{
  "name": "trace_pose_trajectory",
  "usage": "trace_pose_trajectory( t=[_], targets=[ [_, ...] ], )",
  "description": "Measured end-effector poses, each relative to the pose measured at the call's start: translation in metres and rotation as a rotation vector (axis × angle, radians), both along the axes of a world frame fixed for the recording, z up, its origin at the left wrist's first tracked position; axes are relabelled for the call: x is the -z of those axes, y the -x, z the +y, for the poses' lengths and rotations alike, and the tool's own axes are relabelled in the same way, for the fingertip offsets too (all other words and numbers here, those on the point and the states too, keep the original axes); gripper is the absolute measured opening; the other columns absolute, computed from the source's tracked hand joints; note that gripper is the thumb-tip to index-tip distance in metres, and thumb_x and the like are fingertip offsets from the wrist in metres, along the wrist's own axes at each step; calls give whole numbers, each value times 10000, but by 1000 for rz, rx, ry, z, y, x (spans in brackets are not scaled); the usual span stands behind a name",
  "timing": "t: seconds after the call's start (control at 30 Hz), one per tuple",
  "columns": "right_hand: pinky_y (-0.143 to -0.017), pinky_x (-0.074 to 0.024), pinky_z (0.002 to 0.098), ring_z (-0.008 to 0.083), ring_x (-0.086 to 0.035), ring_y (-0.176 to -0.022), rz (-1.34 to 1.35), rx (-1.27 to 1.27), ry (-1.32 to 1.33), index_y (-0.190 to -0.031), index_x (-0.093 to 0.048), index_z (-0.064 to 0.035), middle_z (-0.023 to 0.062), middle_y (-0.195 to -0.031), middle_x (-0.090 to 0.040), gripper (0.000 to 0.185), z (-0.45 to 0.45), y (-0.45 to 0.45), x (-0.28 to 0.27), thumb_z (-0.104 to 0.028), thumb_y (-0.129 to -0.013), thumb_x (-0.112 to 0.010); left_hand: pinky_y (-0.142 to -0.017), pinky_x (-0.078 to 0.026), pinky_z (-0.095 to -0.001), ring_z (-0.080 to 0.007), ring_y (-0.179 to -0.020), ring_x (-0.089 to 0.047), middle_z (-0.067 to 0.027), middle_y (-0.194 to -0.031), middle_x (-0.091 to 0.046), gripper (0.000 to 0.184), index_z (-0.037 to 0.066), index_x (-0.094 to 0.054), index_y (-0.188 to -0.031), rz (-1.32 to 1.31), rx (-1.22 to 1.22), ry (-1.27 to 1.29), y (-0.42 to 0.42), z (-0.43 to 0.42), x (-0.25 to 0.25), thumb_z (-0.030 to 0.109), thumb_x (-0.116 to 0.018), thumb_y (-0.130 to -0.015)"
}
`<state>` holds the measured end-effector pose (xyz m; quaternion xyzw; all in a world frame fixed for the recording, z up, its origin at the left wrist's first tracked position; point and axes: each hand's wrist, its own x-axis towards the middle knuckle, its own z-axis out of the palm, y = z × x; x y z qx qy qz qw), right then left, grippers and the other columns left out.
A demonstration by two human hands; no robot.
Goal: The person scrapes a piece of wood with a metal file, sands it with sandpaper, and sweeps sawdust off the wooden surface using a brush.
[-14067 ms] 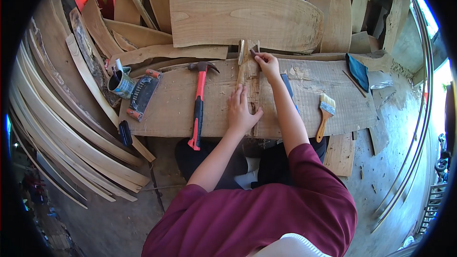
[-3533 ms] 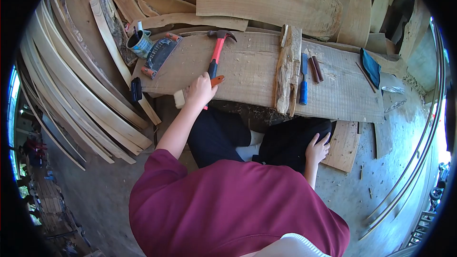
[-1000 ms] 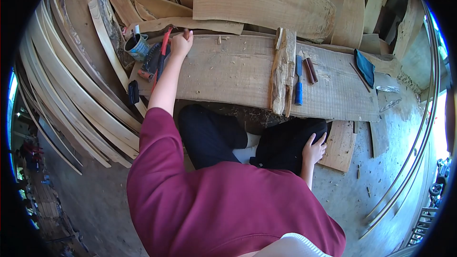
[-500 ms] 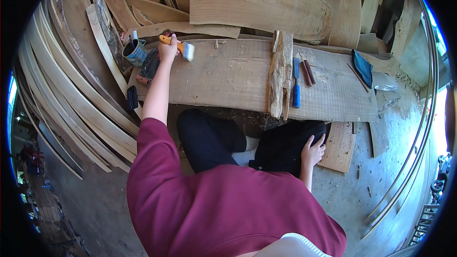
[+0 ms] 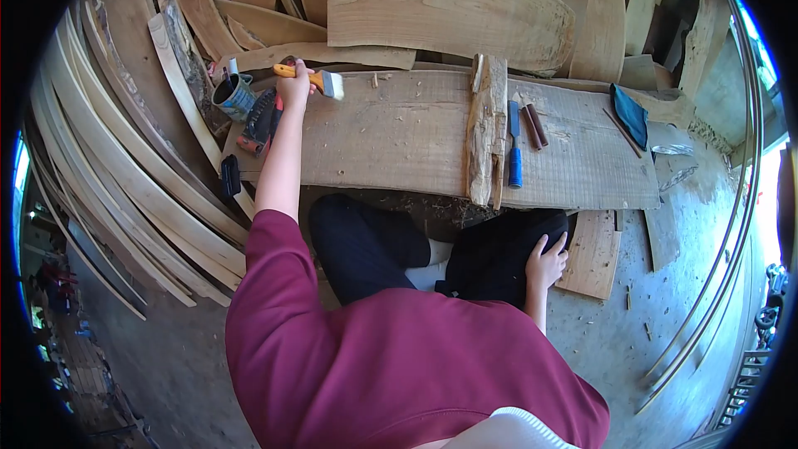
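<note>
My left hand [image 5: 294, 87] is closed round the orange handle of a paintbrush [image 5: 331, 84], its pale bristles pointing right over the far left part of the wide plank [image 5: 399, 133]. The hammer is mostly hidden behind that hand and forearm, beside the clamp-like tool [image 5: 259, 125]. My right hand [image 5: 546, 263] rests on my right knee with its fingers apart and holds nothing. A rough piece of wood [image 5: 487, 129] lies across the plank, with a blue-handled chisel [image 5: 515, 154] and two brown sticks [image 5: 534, 126] to its right.
A cup [image 5: 234, 98] with pens stands left of the plank, near a black object [image 5: 230, 175]. Curved wood strips [image 5: 141, 175] fill the left side. A teal cloth [image 5: 630, 116] lies at the plank's right end. Large boards [image 5: 449, 8] lean behind.
Earlier the brush was near the plank's front edge; my left hand has carried it to the far left. The hammer has moved left from mid-plank. My right hand stays on the knee.
</note>
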<state>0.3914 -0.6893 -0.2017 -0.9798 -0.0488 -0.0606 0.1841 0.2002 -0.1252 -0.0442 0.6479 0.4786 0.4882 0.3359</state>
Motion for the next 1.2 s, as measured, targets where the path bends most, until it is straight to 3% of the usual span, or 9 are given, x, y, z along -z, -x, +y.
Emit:
trace_pose_trajectory(
  t=[0.2,0.3,0.37,0.4,0.63,0.73,0.8,0.93,1.2],
  targets=[
    [-874,-449,535,464,-522,-1076,6,2,-1,-1446,-294,-152,329,-1233,-463,633,1,3,-5,-521,-938,-379,-547,-485,-453,-386,-576,-623,-221,-570,-591,466,5,-636,-669,432,-66,-549,-31,3,35,421,-567,-866],
    [-887,-440,531,471,-518,-1081,28,-2,-4,-1446,-291,-133,353,-1236,-454,634,1,1,-7,-504,-941,-386,-514,-479,-394,-335,-541,-623,-174,-590,-624,433,7,-638,-640,321,262,-522,-57,-14,30,377,-608,-863],
    [-885,-441,530,470,-519,-1079,25,-1,-1,-1446,-290,-134,353,-1237,-453,634,0,2,-6,-505,-941,-385,-513,-482,-367,-250,-542,-640,-114,-588,-648,401,16,-647,-641,271,497,-80,-63,-41,-5,355,-644,-854],
    [-884,-442,529,470,-520,-1078,27,-2,-1,-1445,-294,-133,352,-1235,-455,634,0,2,-7,-507,-940,-384,-495,-480,-355,-186,-520,-635,-67,-582,-655,395,20,-652,-637,166,491,-298,-69,-25,0,349,-653,-855],
    [-881,-444,524,464,-526,-1073,-10,-3,-16,-1435,-320,-131,347,-1223,-470,631,1,3,-7,-515,-938,-384,-536,-471,-399,-290,-560,-630,-186,-576,-602,484,2,-574,-580,485,188,-496,-89,-11,18,405,-663,-833],
    [-886,-440,527,464,-523,-1079,14,7,-12,-1439,-312,-135,348,-1235,-461,635,1,1,-5,-518,-938,-383,-548,-479,-371,-226,-562,-623,-108,-605,-645,427,14,-617,-630,527,286,-508,-102,-30,30,383,-670,-839],
    [-888,-438,529,464,-522,-1080,23,8,0,-1440,-310,-136,349,-1239,-458,636,1,2,-5,-519,-938,-383,-569,-486,-335,-170,-575,-613,-48,-639,-667,376,41,-671,-683,245,757,-257,-101,-55,21,381,-673,-842],
    [-888,-436,531,463,-521,-1079,21,8,-3,-1442,-307,-138,344,-1245,-456,639,2,1,-5,-521,-936,-384,-582,-487,-307,-147,-585,-614,-43,-648,-665,371,59,-706,-724,341,812,-141,-103,-51,-9,414,-690,-829],
    [-897,-431,526,461,-522,-1078,13,6,-28,-1440,-310,-135,336,-1247,-458,637,1,3,-8,-515,-936,-389,-577,-465,-398,-353,-613,-612,-212,-636,-602,459,2,-612,-673,500,456,-447,-129,-53,13,432,-623,-833]
  ],
)
